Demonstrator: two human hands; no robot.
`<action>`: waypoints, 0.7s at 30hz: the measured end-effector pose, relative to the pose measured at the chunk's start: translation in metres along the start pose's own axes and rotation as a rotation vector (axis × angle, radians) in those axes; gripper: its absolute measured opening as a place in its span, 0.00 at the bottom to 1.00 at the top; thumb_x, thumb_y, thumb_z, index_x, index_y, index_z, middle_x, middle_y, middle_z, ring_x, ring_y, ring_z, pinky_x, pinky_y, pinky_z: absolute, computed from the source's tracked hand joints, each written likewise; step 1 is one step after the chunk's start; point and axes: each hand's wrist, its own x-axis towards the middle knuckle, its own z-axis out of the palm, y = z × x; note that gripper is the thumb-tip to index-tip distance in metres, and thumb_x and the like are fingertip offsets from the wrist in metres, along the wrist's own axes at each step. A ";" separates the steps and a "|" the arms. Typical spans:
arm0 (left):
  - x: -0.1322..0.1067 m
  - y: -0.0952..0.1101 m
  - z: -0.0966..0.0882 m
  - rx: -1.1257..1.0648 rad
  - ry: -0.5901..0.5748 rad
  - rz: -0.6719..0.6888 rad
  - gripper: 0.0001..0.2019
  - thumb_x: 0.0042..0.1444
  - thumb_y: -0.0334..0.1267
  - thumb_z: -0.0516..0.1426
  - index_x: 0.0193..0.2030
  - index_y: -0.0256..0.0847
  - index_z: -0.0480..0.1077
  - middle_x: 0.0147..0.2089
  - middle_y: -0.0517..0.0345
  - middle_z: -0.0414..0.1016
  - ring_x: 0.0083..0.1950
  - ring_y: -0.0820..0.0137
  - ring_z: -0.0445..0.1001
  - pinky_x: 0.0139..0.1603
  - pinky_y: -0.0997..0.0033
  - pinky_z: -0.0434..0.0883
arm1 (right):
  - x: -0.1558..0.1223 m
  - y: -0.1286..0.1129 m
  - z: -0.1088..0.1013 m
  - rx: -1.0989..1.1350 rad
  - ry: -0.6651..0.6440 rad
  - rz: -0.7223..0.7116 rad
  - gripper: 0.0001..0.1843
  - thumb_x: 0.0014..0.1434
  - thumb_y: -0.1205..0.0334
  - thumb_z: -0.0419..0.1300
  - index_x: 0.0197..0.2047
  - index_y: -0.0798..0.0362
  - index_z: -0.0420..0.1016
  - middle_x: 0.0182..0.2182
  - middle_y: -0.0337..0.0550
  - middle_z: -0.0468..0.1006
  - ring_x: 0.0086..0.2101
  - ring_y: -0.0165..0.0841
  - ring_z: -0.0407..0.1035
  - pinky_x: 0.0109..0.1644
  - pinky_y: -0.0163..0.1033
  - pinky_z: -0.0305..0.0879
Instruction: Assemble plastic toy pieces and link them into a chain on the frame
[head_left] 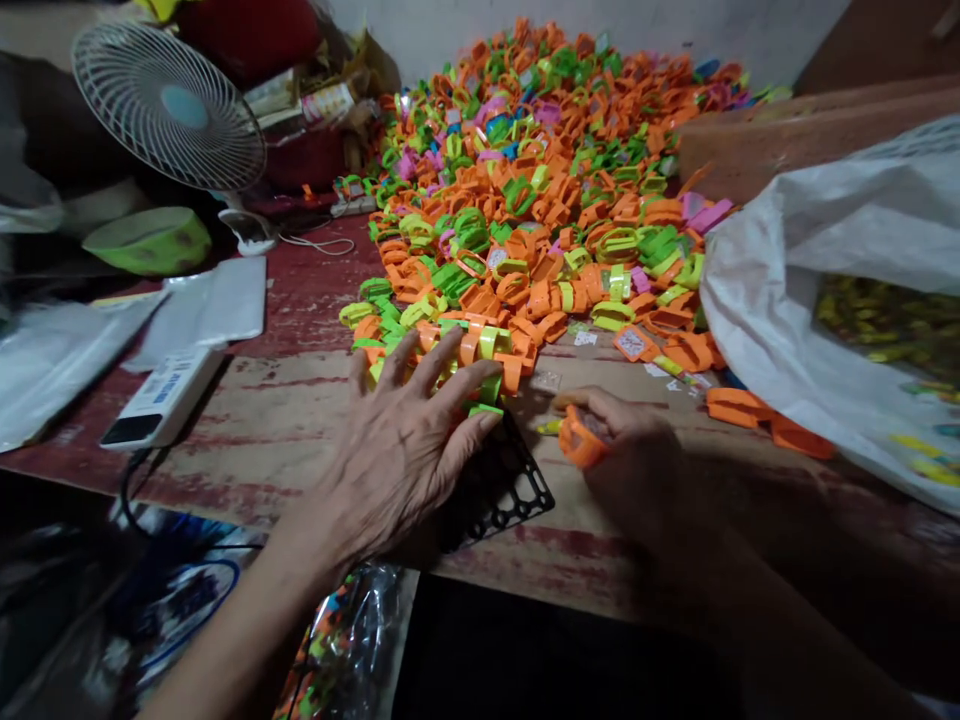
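A big heap of small plastic ring pieces (540, 190), mostly orange and green with some pink and blue, covers the middle and far side of the table. My left hand (401, 440) lies spread, fingers apart, on the heap's near edge, its fingertips touching green and orange pieces. A black plastic grid (502, 490) lies partly under that hand. My right hand (637, 460) rests on the table, fingers closed around one orange ring piece (579, 440).
A white plastic bag (825, 300) with yellow pieces inside sits at the right. A white fan (169, 105), a green bowl (150, 240), a white power strip (161, 395) and plastic sheets are at the left. A wooden board (810, 135) is at the back right.
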 end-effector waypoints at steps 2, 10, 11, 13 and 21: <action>0.000 0.000 0.000 -0.007 0.007 0.021 0.18 0.70 0.46 0.45 0.58 0.59 0.70 0.69 0.65 0.66 0.75 0.58 0.53 0.73 0.38 0.46 | 0.001 -0.002 0.004 0.065 -0.051 -0.068 0.15 0.54 0.72 0.53 0.42 0.54 0.76 0.36 0.45 0.81 0.35 0.37 0.76 0.38 0.39 0.67; -0.002 -0.005 0.007 -0.001 0.071 0.013 0.22 0.69 0.50 0.43 0.68 0.59 0.61 0.73 0.59 0.58 0.74 0.48 0.51 0.68 0.29 0.52 | -0.007 -0.005 0.020 0.213 -0.327 -0.196 0.18 0.52 0.78 0.54 0.45 0.56 0.74 0.40 0.46 0.79 0.40 0.37 0.74 0.47 0.41 0.70; -0.002 -0.005 0.008 -0.004 0.066 0.014 0.22 0.69 0.50 0.44 0.67 0.60 0.62 0.73 0.59 0.59 0.74 0.49 0.51 0.68 0.30 0.51 | -0.010 -0.003 0.017 0.201 -0.362 -0.233 0.21 0.52 0.79 0.53 0.49 0.57 0.73 0.44 0.49 0.78 0.45 0.38 0.73 0.51 0.43 0.70; -0.001 -0.006 0.009 -0.006 0.069 0.015 0.22 0.69 0.50 0.44 0.67 0.60 0.62 0.72 0.60 0.60 0.74 0.49 0.52 0.69 0.29 0.51 | -0.015 -0.001 0.010 0.174 -0.415 -0.314 0.28 0.52 0.78 0.54 0.57 0.58 0.68 0.54 0.54 0.74 0.54 0.41 0.70 0.59 0.45 0.67; 0.000 -0.009 0.013 0.034 0.103 0.053 0.22 0.68 0.48 0.44 0.66 0.59 0.65 0.72 0.58 0.61 0.73 0.46 0.56 0.65 0.28 0.59 | 0.006 -0.029 0.017 -0.146 -0.467 -0.446 0.13 0.52 0.78 0.56 0.37 0.57 0.76 0.35 0.49 0.79 0.33 0.39 0.76 0.40 0.39 0.75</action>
